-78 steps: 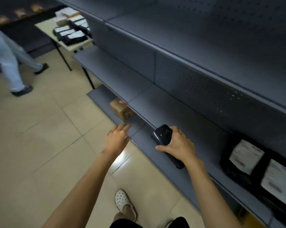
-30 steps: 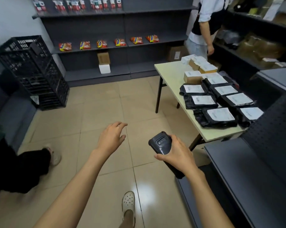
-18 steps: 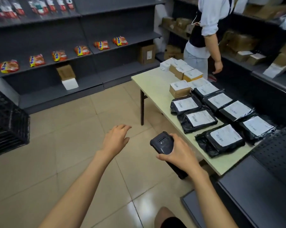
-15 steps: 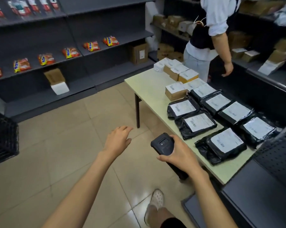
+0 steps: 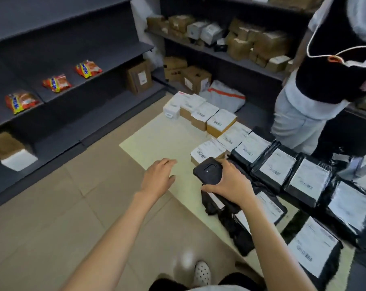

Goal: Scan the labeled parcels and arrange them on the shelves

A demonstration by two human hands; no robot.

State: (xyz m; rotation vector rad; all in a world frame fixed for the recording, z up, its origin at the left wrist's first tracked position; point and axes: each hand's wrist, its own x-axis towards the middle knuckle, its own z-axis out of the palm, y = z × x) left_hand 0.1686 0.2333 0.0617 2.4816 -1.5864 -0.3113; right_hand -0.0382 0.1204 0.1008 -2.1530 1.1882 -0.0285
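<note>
Standing on a beige tiled floor (image 5: 51, 217), a pale yellow-green table (image 5: 156, 139) serves as the centre of a storeroom ringed with dark grey shelves (image 5: 89, 66). Beyond the table's far left side, those shelves carry red and yellow snack packets (image 5: 57, 82) and a brown carton (image 5: 139, 77); beyond its far end, more shelving is packed with cardboard boxes (image 5: 262, 44). Another person (image 5: 325, 80) in pale trousers and a dark top stands at the table's far right corner.

On the table lie the labeled parcels: small cardboard boxes (image 5: 221, 122) with white labels toward the far end, and black plastic mailer bags (image 5: 308, 179) with white printed labels in rows along the right side and near end. The label text is too blurred to read.

Over the table's near left part, the right hand (image 5: 230, 183) is curled around a black handheld scanner (image 5: 208, 171), held above a black mailer. The left hand (image 5: 159, 177) hovers just left of the scanner, fingers relaxed and spread, holding nothing. The two hands are apart.
</note>
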